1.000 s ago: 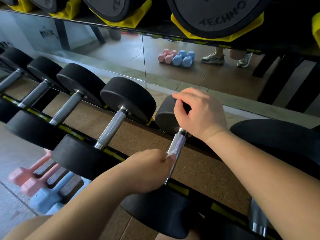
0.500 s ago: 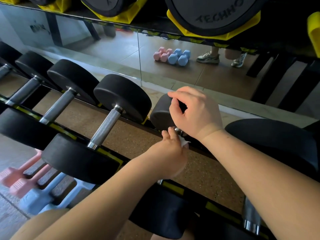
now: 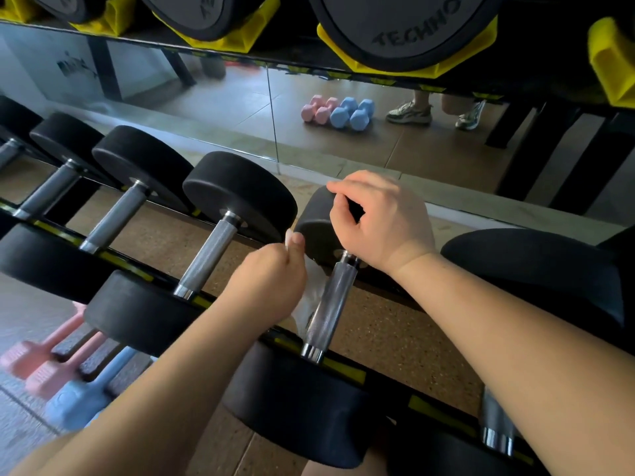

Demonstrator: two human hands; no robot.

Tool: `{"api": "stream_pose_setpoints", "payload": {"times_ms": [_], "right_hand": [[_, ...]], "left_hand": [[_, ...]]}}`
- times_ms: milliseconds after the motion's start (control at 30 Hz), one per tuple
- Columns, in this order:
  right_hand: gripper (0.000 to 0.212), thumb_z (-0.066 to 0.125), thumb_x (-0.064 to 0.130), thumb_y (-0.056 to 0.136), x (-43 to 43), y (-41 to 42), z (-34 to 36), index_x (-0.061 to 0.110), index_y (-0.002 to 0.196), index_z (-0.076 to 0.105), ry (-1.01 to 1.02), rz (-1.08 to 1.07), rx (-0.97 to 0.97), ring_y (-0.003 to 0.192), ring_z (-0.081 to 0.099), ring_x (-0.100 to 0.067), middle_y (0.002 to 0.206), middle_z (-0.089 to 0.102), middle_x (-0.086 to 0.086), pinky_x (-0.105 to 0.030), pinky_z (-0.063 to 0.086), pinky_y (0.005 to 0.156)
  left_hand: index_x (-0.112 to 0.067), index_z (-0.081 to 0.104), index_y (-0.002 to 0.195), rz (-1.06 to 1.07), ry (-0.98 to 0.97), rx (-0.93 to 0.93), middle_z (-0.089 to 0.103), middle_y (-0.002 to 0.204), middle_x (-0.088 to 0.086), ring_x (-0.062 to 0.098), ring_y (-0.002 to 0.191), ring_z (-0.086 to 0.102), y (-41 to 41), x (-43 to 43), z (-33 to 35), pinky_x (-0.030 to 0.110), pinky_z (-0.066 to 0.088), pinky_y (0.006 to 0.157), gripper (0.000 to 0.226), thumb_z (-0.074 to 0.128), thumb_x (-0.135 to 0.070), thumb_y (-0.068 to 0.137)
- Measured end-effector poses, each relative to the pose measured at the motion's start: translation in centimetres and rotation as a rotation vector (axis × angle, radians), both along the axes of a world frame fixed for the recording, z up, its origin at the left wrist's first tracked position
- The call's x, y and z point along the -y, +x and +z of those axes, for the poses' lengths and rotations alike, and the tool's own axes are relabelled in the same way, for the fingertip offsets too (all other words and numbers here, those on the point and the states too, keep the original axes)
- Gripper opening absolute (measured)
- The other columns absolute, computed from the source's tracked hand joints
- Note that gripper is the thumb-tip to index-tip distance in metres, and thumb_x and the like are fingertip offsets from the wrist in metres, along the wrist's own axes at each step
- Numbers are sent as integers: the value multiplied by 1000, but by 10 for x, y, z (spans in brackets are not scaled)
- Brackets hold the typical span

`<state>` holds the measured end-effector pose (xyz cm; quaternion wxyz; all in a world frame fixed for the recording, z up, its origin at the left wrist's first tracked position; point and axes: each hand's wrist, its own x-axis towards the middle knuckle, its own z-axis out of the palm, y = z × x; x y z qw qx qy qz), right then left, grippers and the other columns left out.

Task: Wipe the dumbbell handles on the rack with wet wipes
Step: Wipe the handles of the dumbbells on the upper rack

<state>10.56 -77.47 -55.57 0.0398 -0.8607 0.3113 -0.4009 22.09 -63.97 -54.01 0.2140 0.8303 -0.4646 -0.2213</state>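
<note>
A row of black dumbbells with knurled steel handles lies across the rack [image 3: 343, 367]. My left hand [image 3: 271, 280] grips a white wet wipe [image 3: 311, 297], held just left of the middle dumbbell's handle [image 3: 330, 304], which now shows bare. My right hand [image 3: 381, 218] curls over the far head [image 3: 316, 228] of that same dumbbell, thumb and fingers around its rim. The near head [image 3: 295, 407] sits in front of my forearms. The neighbouring dumbbell's handle [image 3: 209, 255] lies to the left.
Large weight plates [image 3: 405, 25] in yellow holders hang on the tier above. A mirror behind the rack reflects pink and blue small dumbbells [image 3: 338, 109] and someone's shoes. Pink and blue dumbbells [image 3: 65, 372] lie on the floor at lower left. A bigger dumbbell [image 3: 536, 266] sits to the right.
My left hand slid the wipe up the handle to its far end, then came off to the left, leaving the handle uncovered. My right hand stayed on the far head.
</note>
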Motion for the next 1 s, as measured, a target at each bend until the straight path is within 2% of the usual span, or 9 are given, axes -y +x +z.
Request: {"api": "stream_pose_setpoints", "payload": {"times_ms": [100,200,333,500,667,767,867,933,1000], "right_hand": [[31,55,28,91,0,1,-2,24,108,81,-10,-20,25,92,68,-20,101,75,8,-32,54,70],[31,54,29,92,0,2,-3,25,108,81,-3,-17,17,92,68,-20,102,74,9,-33,55,70],[33,53,30,93,2,0,-2,25,110,80,-6,-15,14,93,67,-19,103,74,8,-33,55,72],[31,55,30,92,1,1,-3,25,109,81,0,-9,19,91,67,-18,102,74,9,-27,50,72],[34,52,31,92,0,0,-1,25,109,80,6,-10,15,93,68,-20,102,74,8,-32,54,72],[33,52,31,92,-1,1,-1,26,109,80,9,-17,17,94,68,-19,102,74,9,-35,56,72],[33,52,30,92,0,1,-1,26,108,80,2,-18,24,93,68,-19,102,74,9,-36,56,72],[32,53,30,91,0,1,-2,25,107,81,-4,-22,36,92,69,-20,101,74,8,-36,56,72],[32,53,29,91,-1,1,-2,25,107,81,-1,-23,37,92,69,-20,101,74,8,-35,56,71]], "left_hand": [[-9,63,109,-218,223,-94,70,97,10,23,90,66,-11,3,-15,39,53,87,56,24,-49,111],[-19,60,109,-341,362,-137,66,91,0,15,81,62,-18,-2,-10,30,50,75,49,25,-52,110],[-16,65,98,-322,324,-117,70,94,3,18,83,66,-16,-16,-1,34,55,78,53,27,-51,110],[-15,60,84,2,48,-50,62,79,1,11,69,58,-14,-6,9,26,39,58,50,30,-45,111],[1,55,124,-149,150,-112,67,112,20,34,99,66,-33,30,-25,40,51,81,43,32,-33,111],[0,17,154,-258,237,-27,30,154,34,49,139,39,-48,25,-42,52,41,109,62,30,-41,110],[-3,-5,161,-457,274,8,-17,167,25,41,156,-14,-55,5,-35,54,5,129,73,19,-49,110],[-2,11,161,-443,229,-14,-4,169,23,36,158,-9,-60,-5,-29,49,4,130,68,17,-47,110],[-2,36,147,-347,114,-21,32,157,22,38,150,23,-59,-7,-23,46,24,124,58,21,-44,110]]}}
